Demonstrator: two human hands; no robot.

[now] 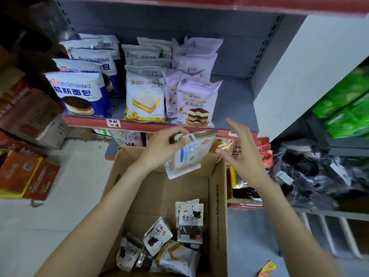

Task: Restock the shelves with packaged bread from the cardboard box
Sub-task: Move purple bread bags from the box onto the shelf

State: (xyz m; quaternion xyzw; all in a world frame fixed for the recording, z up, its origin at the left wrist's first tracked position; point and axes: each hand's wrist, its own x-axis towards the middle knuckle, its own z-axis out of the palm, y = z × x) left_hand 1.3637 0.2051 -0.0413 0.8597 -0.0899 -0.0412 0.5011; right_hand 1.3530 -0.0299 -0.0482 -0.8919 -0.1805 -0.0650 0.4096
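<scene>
White packet (pixel 187 154) is pinched at its top by left hand (pixel 159 146) above box (pixel 217 196), long axis tilted twd shelf (pixel 235 104); right hand (pixel 241 148) splayed wide, just beside, empty.

To my left, brown cardboard cartons with red print (pixel 24 108) are stacked against the shelving, and an orange and red flat box (pixel 26 174) lies on the pale floor (pixel 75 176) below them. To my right, green plastic-wrapped packs (pixel 347 104) sit on a dark rack, with a heap of dark clear-wrapped bundles (pixel 311 170) beneath. A small orange wrapper (pixel 267 267) lies near my right forearm.
</scene>
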